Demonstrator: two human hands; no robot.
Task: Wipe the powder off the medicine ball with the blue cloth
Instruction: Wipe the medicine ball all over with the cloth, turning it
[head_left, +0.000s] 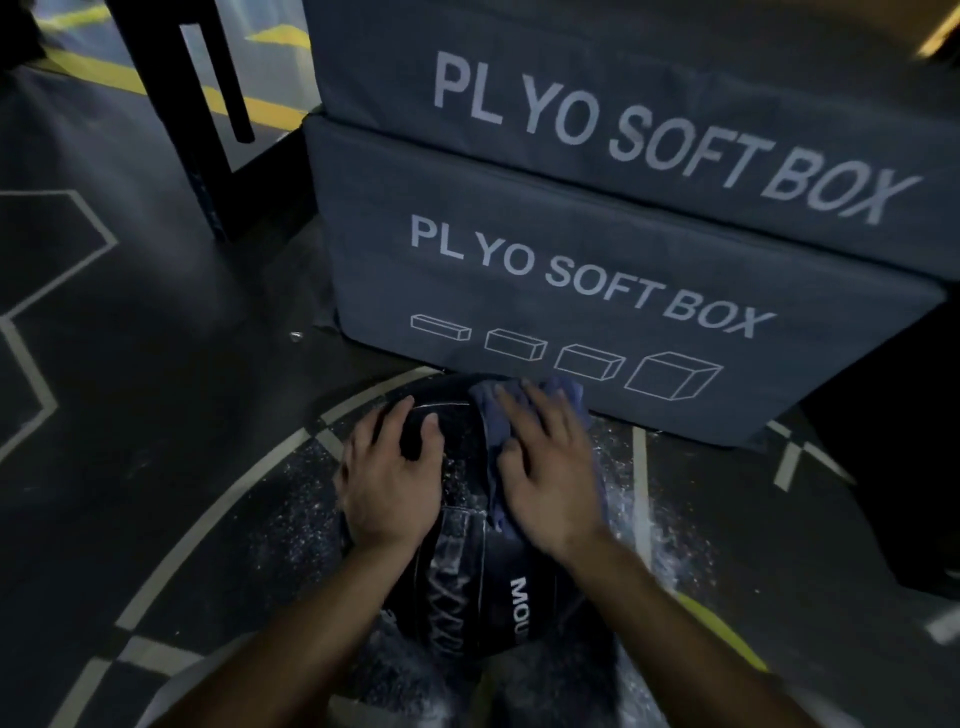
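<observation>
A black medicine ball (467, 587) with white lettering sits on the floor just in front of me, dusted with white powder along its seams. My left hand (392, 478) rests spread on the ball's upper left side, fingers slightly bent over its curve. My right hand (545, 473) lies flat on the blue cloth (491, 421), pressing it against the ball's upper right side. Part of the cloth shows beyond my fingers and beside my thumb; the rest is under my palm.
Two stacked grey plyo soft boxes (597, 291) stand right behind the ball. White powder (660, 545) is scattered on the dark floor around the ball. A black rack post (208, 156) rises at the back left. Painted floor lines (218, 499) curve around the ball.
</observation>
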